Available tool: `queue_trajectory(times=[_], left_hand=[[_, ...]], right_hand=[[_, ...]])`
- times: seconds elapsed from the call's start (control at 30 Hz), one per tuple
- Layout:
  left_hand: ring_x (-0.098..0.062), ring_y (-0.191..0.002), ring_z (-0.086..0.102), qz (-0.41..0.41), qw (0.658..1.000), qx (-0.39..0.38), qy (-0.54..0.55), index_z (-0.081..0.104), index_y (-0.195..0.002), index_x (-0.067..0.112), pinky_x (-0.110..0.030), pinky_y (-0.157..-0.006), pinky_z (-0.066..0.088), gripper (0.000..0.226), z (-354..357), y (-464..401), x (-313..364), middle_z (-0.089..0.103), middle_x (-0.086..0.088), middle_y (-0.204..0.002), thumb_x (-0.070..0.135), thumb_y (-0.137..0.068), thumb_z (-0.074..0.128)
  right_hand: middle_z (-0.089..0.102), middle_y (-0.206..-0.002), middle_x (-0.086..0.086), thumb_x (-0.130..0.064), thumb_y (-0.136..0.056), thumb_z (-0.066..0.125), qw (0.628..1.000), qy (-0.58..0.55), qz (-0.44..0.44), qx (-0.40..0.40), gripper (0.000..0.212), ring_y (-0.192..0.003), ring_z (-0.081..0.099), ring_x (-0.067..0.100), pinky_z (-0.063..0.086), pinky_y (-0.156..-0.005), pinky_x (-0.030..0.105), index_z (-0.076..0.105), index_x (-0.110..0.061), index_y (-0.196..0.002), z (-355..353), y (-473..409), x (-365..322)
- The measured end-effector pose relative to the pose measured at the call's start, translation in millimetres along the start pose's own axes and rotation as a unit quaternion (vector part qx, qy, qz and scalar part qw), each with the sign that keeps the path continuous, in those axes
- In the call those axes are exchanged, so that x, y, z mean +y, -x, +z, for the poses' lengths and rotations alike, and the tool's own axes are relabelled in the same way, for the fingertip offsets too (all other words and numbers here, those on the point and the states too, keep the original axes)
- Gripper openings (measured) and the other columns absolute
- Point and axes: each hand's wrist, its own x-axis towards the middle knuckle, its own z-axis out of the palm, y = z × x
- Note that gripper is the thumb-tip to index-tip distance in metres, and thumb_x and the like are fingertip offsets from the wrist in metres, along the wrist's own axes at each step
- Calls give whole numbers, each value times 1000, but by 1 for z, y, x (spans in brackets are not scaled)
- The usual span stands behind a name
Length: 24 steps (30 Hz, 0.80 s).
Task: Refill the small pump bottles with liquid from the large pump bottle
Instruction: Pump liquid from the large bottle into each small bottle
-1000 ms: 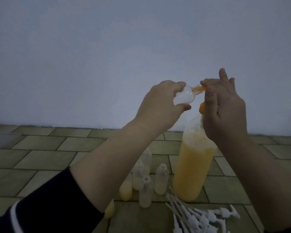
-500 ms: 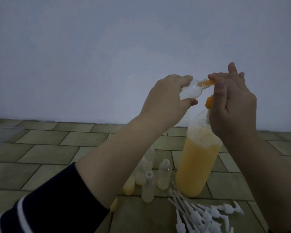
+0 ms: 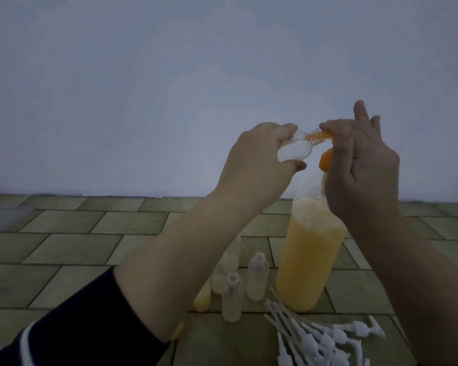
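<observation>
Gripping small bottle (image 3: 111, 152) sideways, left hand (image 3: 251, 165), mouth at orange spout (image 3: 399, 134)

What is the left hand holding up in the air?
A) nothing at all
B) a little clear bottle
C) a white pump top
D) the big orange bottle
B: the left hand grips a little clear bottle, tipped sideways with its mouth at the orange spout under the right hand. The big orange bottle stands on the floor, and the white pump tops lie beside it.
</observation>
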Motion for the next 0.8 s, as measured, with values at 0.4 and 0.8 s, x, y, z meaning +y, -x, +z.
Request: queue_trajectory(times=[0.4, 0.8], left_hand=[[-8, -103, 54, -3, 1000, 8, 13, 55, -130, 21, -18, -88, 42, 55, -4, 1, 3, 60, 5, -122, 25, -79, 74], [-11, -105, 56, -8, 1000, 11, 25, 55, -130, 21, -24, -92, 46, 57, -7, 0, 5, 60, 4, -122, 26, -77, 75]], right_hand=[[62, -122, 11, -29, -101, 23, 1000, 7, -13, -13, 50, -133, 30, 11, 16, -115, 28, 63, -3, -112, -8, -4, -5], [50, -115, -8, -23, -102, 27, 1000, -15, 1, -15, 43, -130, 22, 6, 13, -111, 21, 64, -2, -112, -12, -10, -12]])
